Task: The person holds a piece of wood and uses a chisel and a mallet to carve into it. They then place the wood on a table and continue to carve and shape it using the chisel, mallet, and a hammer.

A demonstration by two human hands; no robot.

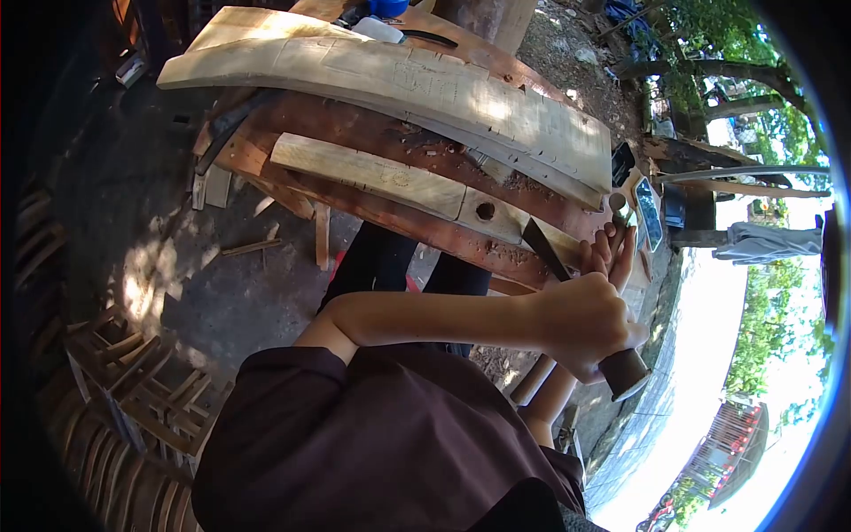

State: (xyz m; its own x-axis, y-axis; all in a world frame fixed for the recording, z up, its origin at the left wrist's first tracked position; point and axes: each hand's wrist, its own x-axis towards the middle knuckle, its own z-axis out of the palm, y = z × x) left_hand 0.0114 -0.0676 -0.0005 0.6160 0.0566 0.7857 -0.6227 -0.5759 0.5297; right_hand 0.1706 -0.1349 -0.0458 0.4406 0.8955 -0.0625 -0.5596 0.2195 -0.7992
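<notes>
My left hand (589,319) is closed round the thick handle of a chisel (626,372). The chisel slants, its dark flat blade pointing down at a narrow wooden board, beside a round dark hole. That board (368,173) lies along the near edge of the workbench, with a line drawn across it and a pencilled mark. Partly hidden behind the left hand, my right hand (613,253) is at the board's right end, fingers stretched out and apart. Just beyond its fingertips is a small round-ended object (618,203) whose kind I cannot make out.
Long curved planks (425,84) with pencil marks lie across the back of the reddish workbench (310,124). A phone-like object (648,213) sits at its right end. Wood shavings dot the bench. Stacked wooden frames (142,390) stand on the floor at lower left.
</notes>
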